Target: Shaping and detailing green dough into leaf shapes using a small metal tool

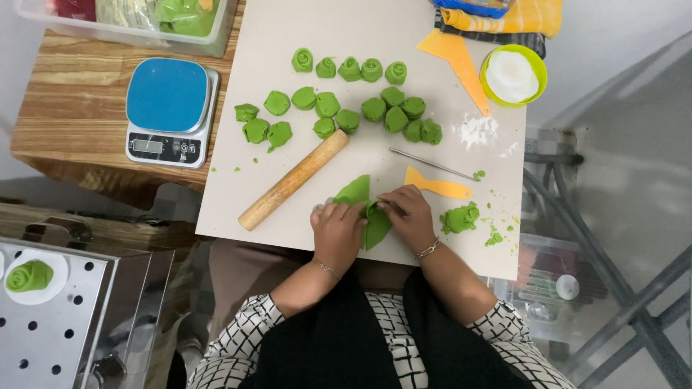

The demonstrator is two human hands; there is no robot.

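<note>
A flat strip of green dough [355, 191] lies on the beige mat [288, 29] near its front edge. My left hand [337, 232] and my right hand [409, 215] both pinch the strip's near end, which is folded up between my fingers. A wooden rolling pin [293, 180] lies diagonally just left of my hands. Several rolled green dough pieces [350, 70] sit in rows farther back on the mat. A lump of green dough scraps [460, 217] sits to the right of my right hand.
An orange scraper [436, 186], a thin metal rod [431, 164] and a larger orange scraper [461, 65] lie on the mat. A green bowl of white flour [512, 75] is at back right, a blue-topped scale [168, 109] at left, a perforated steel tray [50, 324] holding a dough roll at lower left.
</note>
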